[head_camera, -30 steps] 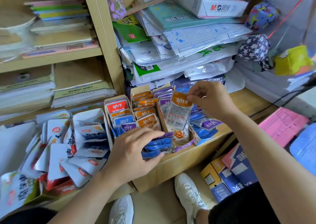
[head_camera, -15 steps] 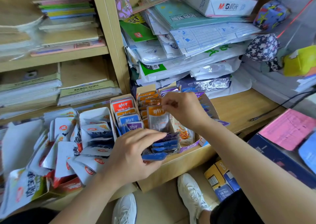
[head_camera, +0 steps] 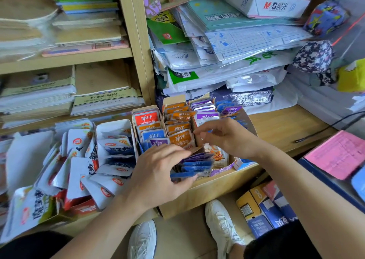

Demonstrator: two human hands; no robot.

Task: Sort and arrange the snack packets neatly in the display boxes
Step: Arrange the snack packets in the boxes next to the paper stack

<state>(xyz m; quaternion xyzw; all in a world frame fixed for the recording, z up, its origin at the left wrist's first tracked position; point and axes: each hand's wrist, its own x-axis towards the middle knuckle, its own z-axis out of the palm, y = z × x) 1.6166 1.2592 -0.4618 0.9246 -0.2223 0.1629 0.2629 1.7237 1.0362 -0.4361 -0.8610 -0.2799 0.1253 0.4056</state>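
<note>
- Left hand (head_camera: 158,173) is curled over the blue and purple bundle (head_camera: 195,163). Its fingers lie on top and its thumb sits underneath, clamping the packets edge-on.
- That bundle sits at the near end of the display boxes, just behind the front wall of the tan outer box (head_camera: 213,187).
- Right hand (head_camera: 231,138) hovers over the middle rows with its fingers bent. The fingertips are blurred, so I cannot tell whether they pinch anything.
- Those fingertips are just beside the front orange packet (head_camera: 180,138), which stands upright at the head of its row.
- Left of the orange row, a narrow box (head_camera: 136,111) holds red, orange, blue and purple packets, one behind another.
- Purple packets (head_camera: 205,110) and more blue ones fill the rows farther right.
- One packet with an orange picture (head_camera: 217,155) stands under the right wrist.
- White packets (head_camera: 79,171) lie heaped and tilted in and around a white box (head_camera: 118,124) on the left.
</note>
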